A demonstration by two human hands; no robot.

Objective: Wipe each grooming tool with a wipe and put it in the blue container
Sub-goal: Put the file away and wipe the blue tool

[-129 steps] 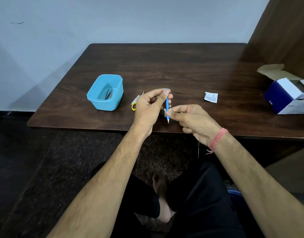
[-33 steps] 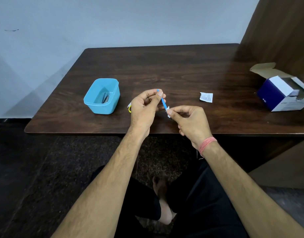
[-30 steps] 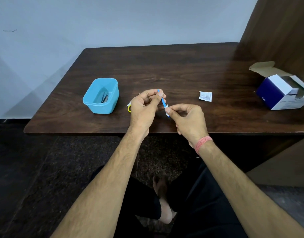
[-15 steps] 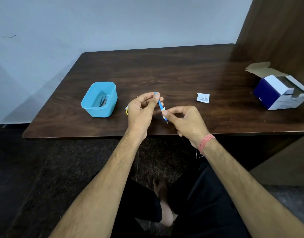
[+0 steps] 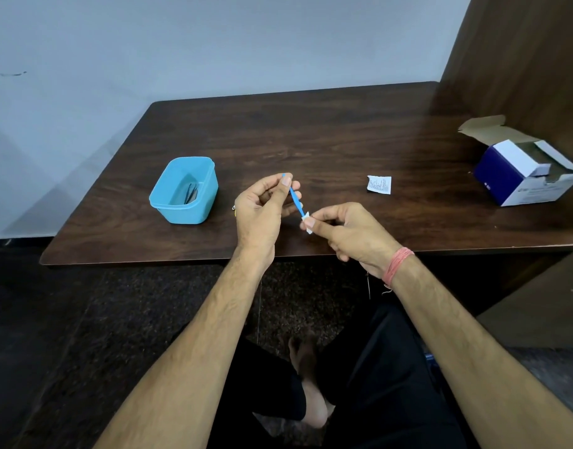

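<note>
**Wiping in progress: blue tool held between both hands**

Step in hand: the wipe stage, judged from the grip. Left hand (image 5: 262, 209) pinches the upper end of a slim blue grooming tool (image 5: 296, 199), thumb and forefinger closed on its tip, the other fingers curled behind. The tool slants down and to the right, held above the near part of the table (image 5: 311, 134), not resting on it.

Right hand (image 5: 346, 228) pinches a small white wipe (image 5: 307, 220) folded around the lower end of the tool. Thumb and forefinger press the wipe against the shaft; remaining fingers curled under. A pink thread band sits on that wrist.

Blue container (image 5: 184, 189) stands on the table to the left of the hands, near but apart. Dark slim items lie inside; too small to name, likely tools already done.

A yellow-and-white object (image 5: 235, 209) peeks from behind the left hand, mostly hidden; possibly another tool waiting.

Also on the table: a torn white sachet (image 5: 379, 184) right of the hands, and an open blue-and-white carton (image 5: 528, 171) at the far right.

Next move, as judged: once the shaft is wiped, release the wipe's pinch, carry the tool leftward with the left hand and drop it into the container. The tool is thin and light, so it needs a firm pinch while crossing.
</note>
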